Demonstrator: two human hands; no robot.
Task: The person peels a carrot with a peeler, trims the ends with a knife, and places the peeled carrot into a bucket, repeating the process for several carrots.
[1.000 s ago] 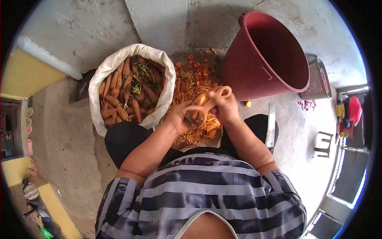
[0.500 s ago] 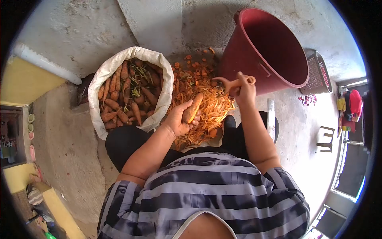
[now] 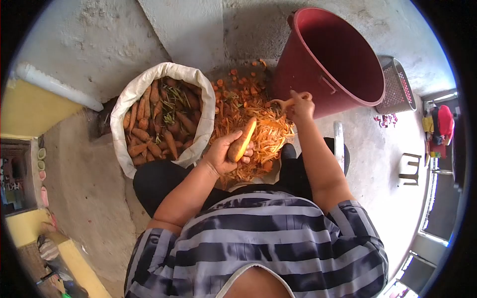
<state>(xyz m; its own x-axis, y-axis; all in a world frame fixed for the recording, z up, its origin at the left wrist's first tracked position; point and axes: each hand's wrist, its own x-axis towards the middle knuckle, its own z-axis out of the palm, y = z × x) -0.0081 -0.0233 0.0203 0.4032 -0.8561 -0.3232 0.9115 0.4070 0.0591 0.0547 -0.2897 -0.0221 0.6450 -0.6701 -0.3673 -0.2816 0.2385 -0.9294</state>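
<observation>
A carrot (image 3: 244, 140), partly stripped to bright orange along one side, is gripped in my left hand (image 3: 224, 153) above the heap. My right hand (image 3: 302, 107) is closed round an orange peeler (image 3: 284, 103), its head pointing left and held apart from the carrot. Below both hands lies a pile of carrot peelings (image 3: 271, 131), with cut carrot ends (image 3: 234, 79) scattered at its far side. To the left stands a white sack (image 3: 119, 124), rolled open at the top and full of unpeeled carrots (image 3: 171, 141) with bits of green stem.
A tall dark red bin (image 3: 298, 64) stands beyond my right hand, against the wall. Behind it is a grey perforated basket (image 3: 395, 89). A light metal bar (image 3: 339, 141) rises beside my right knee. Footwear (image 3: 41, 165) lines the far left.
More bright orange shows on the carrot, whose peeled side now faces up. My right hand with the peeler has shifted slightly left and is still away from the carrot.
</observation>
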